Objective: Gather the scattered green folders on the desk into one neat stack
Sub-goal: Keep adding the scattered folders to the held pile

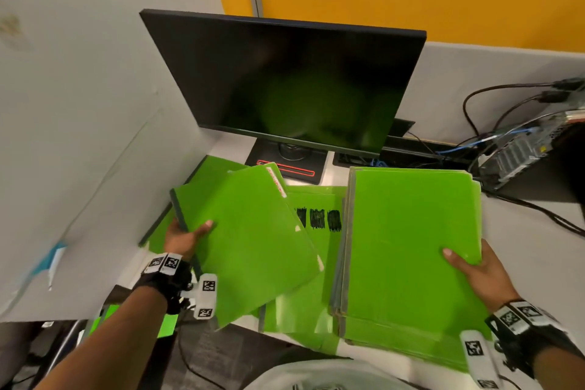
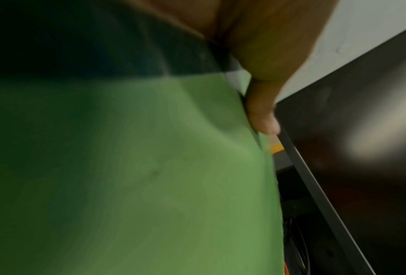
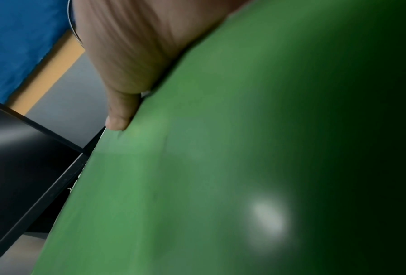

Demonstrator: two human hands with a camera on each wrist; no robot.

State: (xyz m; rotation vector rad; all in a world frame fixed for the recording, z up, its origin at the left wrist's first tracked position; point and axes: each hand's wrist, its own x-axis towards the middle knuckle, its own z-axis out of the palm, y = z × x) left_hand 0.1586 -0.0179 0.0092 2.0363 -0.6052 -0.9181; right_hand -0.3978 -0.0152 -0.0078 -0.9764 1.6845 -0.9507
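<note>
At the left of the head view we see the grey partition wall [image 1: 79, 123], and below it our left hand [image 1: 183, 239] grips the left edge of a tilted green folder [image 1: 253, 237], thumb on its top face and the other fingers hidden beneath; this folder has a dark spine and a white label strip along its upper right edge. In the left wrist view the thumb [image 2: 263, 111] presses on the folder's cover [image 2: 150, 176], beside the dark screen edge. Under the tilted folder more green folders lie flat on the white desk [image 1: 538, 231], one of them in the middle of the frame showing black scribbled marks [image 1: 319, 218]. Behind them, in the upper middle, stands a black monitor [image 1: 291, 82] on its stand, screen dark. Right of centre lies a thick stack of green folders [image 1: 408, 250], its near edge overhanging the desk toward us. Our right hand [image 1: 478, 272] holds the stack's right side, thumb laid on the top cover, fingers out of sight below; the right wrist view shows that thumb [image 3: 122, 104] flat on green. At the far right, black cables [image 1: 493, 98] run to a small computer case [image 1: 519, 152].
</note>
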